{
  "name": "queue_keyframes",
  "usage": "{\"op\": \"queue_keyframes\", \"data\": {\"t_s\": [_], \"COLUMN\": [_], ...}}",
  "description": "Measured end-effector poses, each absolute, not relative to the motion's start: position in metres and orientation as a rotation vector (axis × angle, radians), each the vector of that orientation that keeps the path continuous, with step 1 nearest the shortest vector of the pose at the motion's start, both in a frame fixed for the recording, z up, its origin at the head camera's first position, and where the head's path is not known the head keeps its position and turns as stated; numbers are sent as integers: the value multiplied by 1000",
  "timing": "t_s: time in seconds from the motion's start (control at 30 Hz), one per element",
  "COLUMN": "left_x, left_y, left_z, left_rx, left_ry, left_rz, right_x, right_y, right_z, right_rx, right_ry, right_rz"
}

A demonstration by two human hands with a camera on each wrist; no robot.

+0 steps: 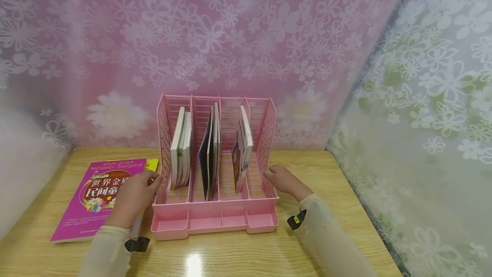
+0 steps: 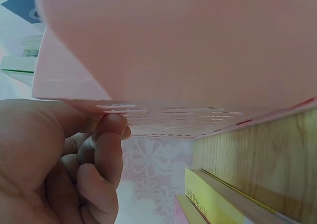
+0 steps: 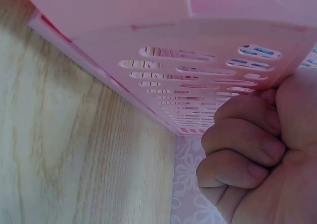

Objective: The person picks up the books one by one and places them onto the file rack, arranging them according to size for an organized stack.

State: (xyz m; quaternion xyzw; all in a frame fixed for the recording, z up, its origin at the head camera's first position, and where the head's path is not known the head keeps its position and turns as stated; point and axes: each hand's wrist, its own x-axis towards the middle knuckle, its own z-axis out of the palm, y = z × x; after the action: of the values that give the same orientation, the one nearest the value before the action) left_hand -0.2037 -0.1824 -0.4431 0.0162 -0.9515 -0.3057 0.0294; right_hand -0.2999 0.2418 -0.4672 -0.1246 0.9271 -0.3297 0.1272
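Note:
A pink plastic book rack [image 1: 205,207] with upright dividers stands upright on the table. My left hand [image 1: 135,195] pinches the front edge of its left side wall between thumb and curled fingers, as the left wrist view shows. On the opposite side my right hand [image 1: 286,181] grips the edge of the slotted right wall [image 3: 198,70], its fingers curled. Several pale-edged books [image 1: 180,153] stand in the leftmost compartment. Thin books, one with a dark cover [image 1: 205,161], stand in the second. A white book [image 1: 243,148] leans in the third, close to a divider.
Left of the rack lies a magenta book [image 1: 82,208], partly behind my left forearm, over a yellow book [image 1: 152,165]. The wooden table [image 1: 246,255] meets a pink floral curtain [image 1: 215,33] behind and a pale floral sheet [image 1: 434,161] at right.

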Motion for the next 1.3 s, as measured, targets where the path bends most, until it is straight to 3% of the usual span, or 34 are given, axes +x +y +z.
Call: {"op": "queue_keyframes", "data": {"t_s": [0.33,0.77,1.3], "left_x": [-202,-218,-225], "left_y": [-203,-242,-241], "left_z": [-449,-457,-454], "left_rx": [107,386,312], "left_ry": [-2993,-3124,-3283], "left_rz": [-912,-627,-512], "right_x": [-301,-307,-310], "right_y": [246,244,240], "right_z": [-465,-430,-439], "right_rx": [-377,-451,-476], "right_ry": [2741,2787,2820], "right_rz": [-892,-620,-620]}}
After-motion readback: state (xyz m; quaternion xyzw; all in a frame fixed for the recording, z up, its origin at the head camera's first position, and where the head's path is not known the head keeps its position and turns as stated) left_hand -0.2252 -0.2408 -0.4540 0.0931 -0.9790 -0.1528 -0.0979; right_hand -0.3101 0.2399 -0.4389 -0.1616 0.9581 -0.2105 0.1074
